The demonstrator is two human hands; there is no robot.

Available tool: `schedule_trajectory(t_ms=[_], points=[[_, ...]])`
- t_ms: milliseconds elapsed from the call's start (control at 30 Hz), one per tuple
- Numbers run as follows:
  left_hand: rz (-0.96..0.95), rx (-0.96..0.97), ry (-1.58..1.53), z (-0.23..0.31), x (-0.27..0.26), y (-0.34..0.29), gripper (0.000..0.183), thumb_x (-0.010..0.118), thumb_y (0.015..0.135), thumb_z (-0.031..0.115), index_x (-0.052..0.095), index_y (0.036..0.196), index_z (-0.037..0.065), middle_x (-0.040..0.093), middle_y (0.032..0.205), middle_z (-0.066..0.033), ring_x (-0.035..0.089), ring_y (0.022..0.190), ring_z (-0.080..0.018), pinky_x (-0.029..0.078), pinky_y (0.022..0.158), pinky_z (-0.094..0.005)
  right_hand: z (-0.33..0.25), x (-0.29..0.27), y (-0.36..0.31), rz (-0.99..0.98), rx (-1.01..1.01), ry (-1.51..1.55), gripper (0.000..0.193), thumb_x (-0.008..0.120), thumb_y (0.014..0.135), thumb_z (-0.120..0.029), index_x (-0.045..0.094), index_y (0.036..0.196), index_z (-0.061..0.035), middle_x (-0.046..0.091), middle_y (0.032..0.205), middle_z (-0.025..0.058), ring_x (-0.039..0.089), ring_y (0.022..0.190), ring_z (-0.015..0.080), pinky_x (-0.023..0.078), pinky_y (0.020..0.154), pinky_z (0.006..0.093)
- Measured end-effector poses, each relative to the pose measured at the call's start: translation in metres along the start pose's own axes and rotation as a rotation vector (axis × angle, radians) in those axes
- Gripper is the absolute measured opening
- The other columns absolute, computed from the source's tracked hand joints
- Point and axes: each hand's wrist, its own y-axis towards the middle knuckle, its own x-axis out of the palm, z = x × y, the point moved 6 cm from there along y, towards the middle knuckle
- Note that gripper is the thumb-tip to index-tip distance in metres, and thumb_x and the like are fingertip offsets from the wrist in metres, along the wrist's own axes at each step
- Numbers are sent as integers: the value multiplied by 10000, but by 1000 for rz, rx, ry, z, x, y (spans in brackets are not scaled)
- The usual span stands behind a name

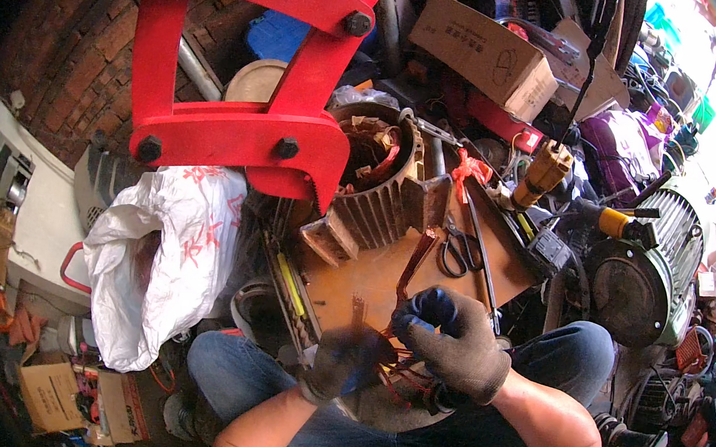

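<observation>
Both my hands wear grey-brown work gloves with dark blue fingers, and they are close together over my lap. My right hand [463, 344] is closed, its thumb and fingers pinched round thin copper wire. My left hand [341, 363] is smeared by motion beside loose copper wires [399, 376]; its fingers cannot be made out. A reddish copper strand bundle [415, 264] rises above my right hand toward a finned motor housing [368, 211]. That housing lies on an orange-brown board [351, 288], with windings inside. Black-handled scissors [462, 250] rest on the board, right of the housing.
A big red steel clamp [235, 145] overhangs the housing from the upper left. At left slumps a white plastic sack [166, 264]. A yellow power tool [544, 175] and green-grey motor [645, 271] are on the right. Cardboard boxes [481, 53] sit behind, among clutter.
</observation>
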Motion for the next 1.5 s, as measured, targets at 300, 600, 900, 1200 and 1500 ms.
schedule_trajectory(t_ms=[300,600,900,1200,1500], points=[[-66,637,1041,57,26,-3,184,623,974,181,643,1036,10,705,895,-90,698,750,-190,575,671,-315,-18,-10,0,-81,-256,-271,294,755,849,-162,673,1080,-1,696,1030,136,676,921,198,553,797,340],[-165,676,988,59,26,-2,124,638,946,89,659,1041,13,697,865,-105,690,747,-202,555,652,-323,-24,4,-10,-246,-823,-1046,461,678,784,-284,630,1221,-145,645,998,38,645,911,253,507,766,399],[-159,470,924,55,26,2,234,640,982,233,702,956,9,694,758,-90,678,702,-176,502,605,-332,41,-3,3,-418,276,-83,244,724,843,-265,716,1037,-118,671,846,46,673,748,203,540,652,333],[-19,56,413,29,-5,8,201,666,973,221,727,972,30,715,849,-31,651,788,-126,507,707,-300,-16,-10,-1,-166,-731,-871,515,795,770,-339,653,1201,-96,654,855,67,644,799,288,502,717,403],[-71,251,692,48,8,3,282,634,991,287,727,961,22,710,786,-74,659,728,-132,526,666,-307,46,1,-6,-228,447,257,372,721,878,-386,710,955,-22,663,738,112,654,656,284,494,589,356]])
